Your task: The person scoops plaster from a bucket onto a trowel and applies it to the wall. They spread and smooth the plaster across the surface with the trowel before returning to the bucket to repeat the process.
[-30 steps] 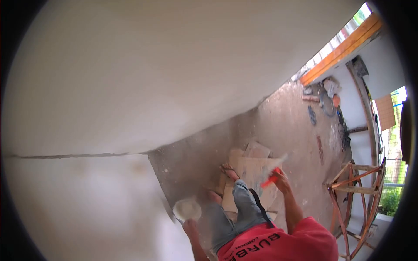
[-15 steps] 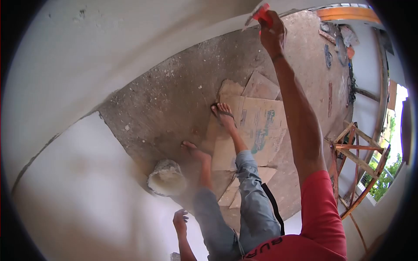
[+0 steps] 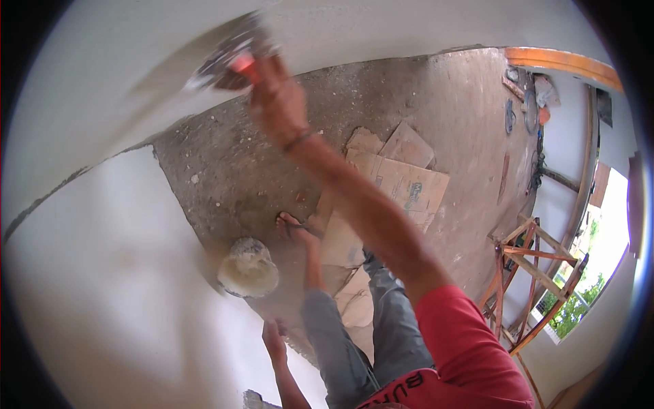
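Observation:
My right hand (image 3: 278,102) is closed around the red handle of a trowel (image 3: 235,54). The trowel's broad metal blade is smeared by motion and lies against or very close to the white wall (image 3: 327,37) at the top of the view. Low on the left side hangs my left hand (image 3: 274,335), fingers loosely apart with nothing seen in them. Between my left hand and the wall, a bucket (image 3: 248,269) caked with pale, plaster-like material stands on the floor; pale material is visible inside it.
Flattened cardboard (image 3: 398,184) lies on the dusty floor (image 3: 272,136), partly under my right arm. A second white wall (image 3: 102,259) rises on the left. At right stand a wooden frame (image 3: 535,255) and a bright window opening (image 3: 593,252). Slippers (image 3: 509,116) and debris lie at the far right.
My right hand has swept the trowel leftward along the wall, from the top middle to the upper left. My left hand stays low, shifted slightly. The view has turned a little.

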`<state>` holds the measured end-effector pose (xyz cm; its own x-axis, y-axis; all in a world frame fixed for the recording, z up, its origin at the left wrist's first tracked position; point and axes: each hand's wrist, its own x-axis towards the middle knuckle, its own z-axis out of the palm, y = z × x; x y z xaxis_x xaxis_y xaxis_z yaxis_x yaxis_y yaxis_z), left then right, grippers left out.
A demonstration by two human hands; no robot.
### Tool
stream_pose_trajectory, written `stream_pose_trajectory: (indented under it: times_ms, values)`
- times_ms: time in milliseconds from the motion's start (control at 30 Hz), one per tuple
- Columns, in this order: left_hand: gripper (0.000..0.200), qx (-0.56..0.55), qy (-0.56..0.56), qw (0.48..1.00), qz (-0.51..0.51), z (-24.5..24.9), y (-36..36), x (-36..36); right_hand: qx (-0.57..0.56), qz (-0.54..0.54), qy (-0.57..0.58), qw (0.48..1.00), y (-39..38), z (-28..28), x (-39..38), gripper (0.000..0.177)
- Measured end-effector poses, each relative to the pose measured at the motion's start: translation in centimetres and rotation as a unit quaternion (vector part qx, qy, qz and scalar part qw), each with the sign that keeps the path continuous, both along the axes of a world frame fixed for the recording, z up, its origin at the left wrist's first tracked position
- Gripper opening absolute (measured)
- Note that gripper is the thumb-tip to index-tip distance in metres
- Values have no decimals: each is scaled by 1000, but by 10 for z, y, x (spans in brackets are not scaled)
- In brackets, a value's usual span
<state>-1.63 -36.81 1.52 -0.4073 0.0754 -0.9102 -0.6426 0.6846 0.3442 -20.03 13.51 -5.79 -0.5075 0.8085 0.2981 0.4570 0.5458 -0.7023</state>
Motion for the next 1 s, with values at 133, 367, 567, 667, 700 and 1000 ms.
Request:
stream_pose_trajectory:
  times_ms: [133,367,567,667,700,1000]
  values:
    - [38,13,12,999,30,14,20,5,1,165,76,983,-92,5,-48,44]
    - [31,35,58,994,80,51,13,30,-287,133,24,948,-135,96,74,23]
    - [29,19,123,990,69,97,-23,42,-422,-53,6,905,-38,206,272,27]
    - [33,64,139,987,41,110,-30,20,-403,-50,90,909,17,319,326,23]
    - [35,89,150,985,17,110,-32,10,-424,-33,126,896,31,367,334,23]
    - [36,168,234,954,81,182,90,-101,-495,17,594,634,50,411,336,41]
